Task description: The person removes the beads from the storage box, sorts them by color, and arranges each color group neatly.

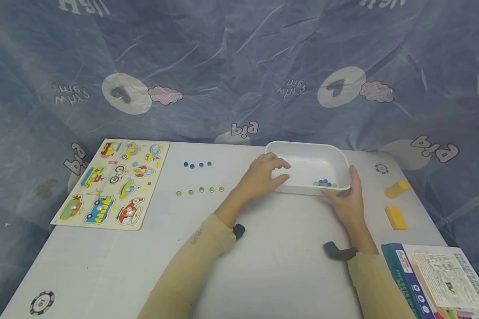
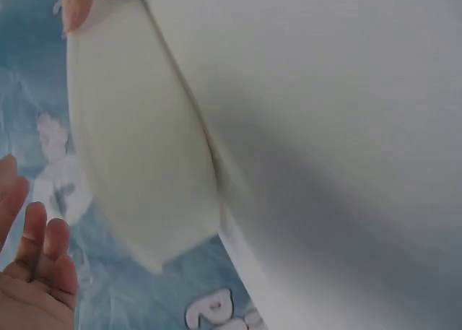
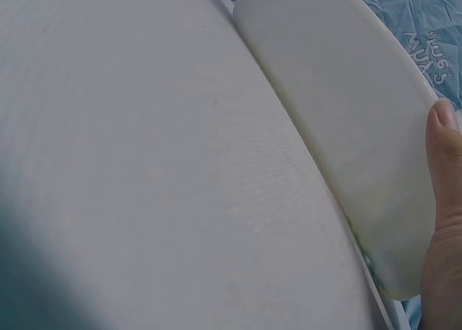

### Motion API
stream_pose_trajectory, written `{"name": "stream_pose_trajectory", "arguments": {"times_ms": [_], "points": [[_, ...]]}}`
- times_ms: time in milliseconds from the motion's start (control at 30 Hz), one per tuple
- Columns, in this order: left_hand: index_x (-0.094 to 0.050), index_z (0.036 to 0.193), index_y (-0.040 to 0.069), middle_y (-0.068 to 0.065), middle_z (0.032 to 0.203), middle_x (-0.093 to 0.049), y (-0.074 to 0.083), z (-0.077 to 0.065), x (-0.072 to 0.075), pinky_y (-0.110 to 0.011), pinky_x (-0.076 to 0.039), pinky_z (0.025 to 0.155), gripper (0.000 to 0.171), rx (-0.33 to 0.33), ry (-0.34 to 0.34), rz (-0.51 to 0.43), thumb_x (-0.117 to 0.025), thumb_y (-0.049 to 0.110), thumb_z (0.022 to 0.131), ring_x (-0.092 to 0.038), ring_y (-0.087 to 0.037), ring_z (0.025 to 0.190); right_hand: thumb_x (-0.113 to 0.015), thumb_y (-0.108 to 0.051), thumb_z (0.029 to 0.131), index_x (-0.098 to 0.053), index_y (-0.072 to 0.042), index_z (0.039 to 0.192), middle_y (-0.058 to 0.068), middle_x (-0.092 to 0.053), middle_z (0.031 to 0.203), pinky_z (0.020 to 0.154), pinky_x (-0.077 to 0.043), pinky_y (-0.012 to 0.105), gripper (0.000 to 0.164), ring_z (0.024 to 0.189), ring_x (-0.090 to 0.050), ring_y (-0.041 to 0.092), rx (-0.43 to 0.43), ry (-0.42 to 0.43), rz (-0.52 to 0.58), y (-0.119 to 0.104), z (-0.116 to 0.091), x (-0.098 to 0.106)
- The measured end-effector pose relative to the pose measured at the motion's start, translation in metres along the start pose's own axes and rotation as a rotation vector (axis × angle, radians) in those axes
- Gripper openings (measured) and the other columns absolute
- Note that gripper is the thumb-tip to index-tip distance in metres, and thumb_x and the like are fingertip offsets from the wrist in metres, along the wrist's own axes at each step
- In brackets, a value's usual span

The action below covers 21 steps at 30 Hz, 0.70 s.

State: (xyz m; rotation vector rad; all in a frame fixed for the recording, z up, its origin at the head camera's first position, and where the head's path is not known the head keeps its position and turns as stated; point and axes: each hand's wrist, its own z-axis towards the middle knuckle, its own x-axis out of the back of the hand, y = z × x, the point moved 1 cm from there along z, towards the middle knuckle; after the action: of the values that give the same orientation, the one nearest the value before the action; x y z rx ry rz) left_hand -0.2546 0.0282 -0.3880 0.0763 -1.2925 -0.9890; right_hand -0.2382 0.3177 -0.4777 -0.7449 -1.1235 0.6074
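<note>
In the head view, gripping the near right corner of a white plastic tray (image 1: 303, 160) with the right hand (image 1: 348, 206), fingers against the end wall and thumb on the near wall, toward the far edge of the tabletop (image 1: 279, 248). Reaching over the tray's left end with the left hand (image 1: 260, 176), thumb and index finger parted and holding nothing. Showing blue and yellow-green beads (image 1: 324, 183) clustered inside, by the near right corner. Including, left of the tray, a farther row of four blue beads (image 1: 201, 165) and a nearer row of five yellow-green beads (image 1: 201, 189). Showing also a vehicle puzzle board (image 1: 147, 208) at far left and, at right, a yellow cylinder (image 1: 397, 189), a yellow rectangular block (image 1: 396, 218) and a printed package (image 1: 447, 279), cut off by the frame. Backed by a wrinkled gray-blue cloth (image 1: 239, 57).

In the left wrist view, displaying the left hand's loosely bent fingers at lower left, apart from the tray, with the right hand at its rim above.

In the right wrist view, pressing the right thumb to the tray's rim, with other fingers hidden from sight.
</note>
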Motion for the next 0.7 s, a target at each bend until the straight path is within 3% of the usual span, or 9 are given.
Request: {"name": "stream_pose_trajectory", "arguments": {"times_ms": [167, 367, 500, 700], "points": [[-0.064, 0.114, 0.021, 0.001, 0.106, -0.060, 0.013, 0.037, -0.024, -0.023, -0.044, 0.091, 0.027, -0.005, -0.058, 0.032, -0.062, 0.034, 0.090, -0.055, -0.009, 0.101, -0.078, -0.038, 0.075, -0.003, -0.035, 0.151, -0.008, -0.007, 0.160, 0.121, -0.006, 0.041, 0.106, 0.148, -0.007, 0.016, -0.003, -0.004, 0.015, -0.001, 0.000, 0.001], [-0.064, 0.114, 0.025, 0.005, 0.108, -0.059, 0.021, 0.070, -0.053, -0.020, -0.046, 0.087, 0.029, 0.076, -0.188, 0.053, -0.065, 0.037, 0.088, -0.056, -0.006, 0.101, -0.080, -0.036, 0.074, -0.005, -0.036, 0.150, -0.010, -0.007, 0.159, 0.121, -0.005, 0.041, 0.107, 0.148, -0.007, 0.014, -0.016, -0.006, 0.032, 0.000, 0.000, 0.000], [-0.064, 0.114, 0.027, 0.009, 0.107, -0.059, 0.026, 0.083, -0.069, -0.020, -0.047, 0.085, 0.030, 0.170, -0.263, 0.043, -0.069, 0.036, 0.085, -0.055, -0.004, 0.100, -0.080, -0.036, 0.074, -0.005, -0.037, 0.150, -0.011, -0.007, 0.159, 0.121, -0.006, 0.041, 0.107, 0.148, -0.007, 0.013, -0.008, -0.005, 0.019, 0.003, 0.000, 0.000], [-0.067, 0.107, 0.027, 0.011, 0.108, -0.065, 0.032, 0.092, -0.089, -0.023, -0.049, 0.089, 0.032, 0.291, -0.289, -0.022, -0.077, 0.031, 0.077, -0.058, -0.005, 0.102, -0.080, -0.034, 0.074, -0.006, -0.034, 0.151, -0.007, -0.007, 0.160, 0.121, -0.006, 0.042, 0.106, 0.148, -0.007, 0.017, 0.013, -0.004, 0.030, 0.002, 0.000, 0.001]]}}
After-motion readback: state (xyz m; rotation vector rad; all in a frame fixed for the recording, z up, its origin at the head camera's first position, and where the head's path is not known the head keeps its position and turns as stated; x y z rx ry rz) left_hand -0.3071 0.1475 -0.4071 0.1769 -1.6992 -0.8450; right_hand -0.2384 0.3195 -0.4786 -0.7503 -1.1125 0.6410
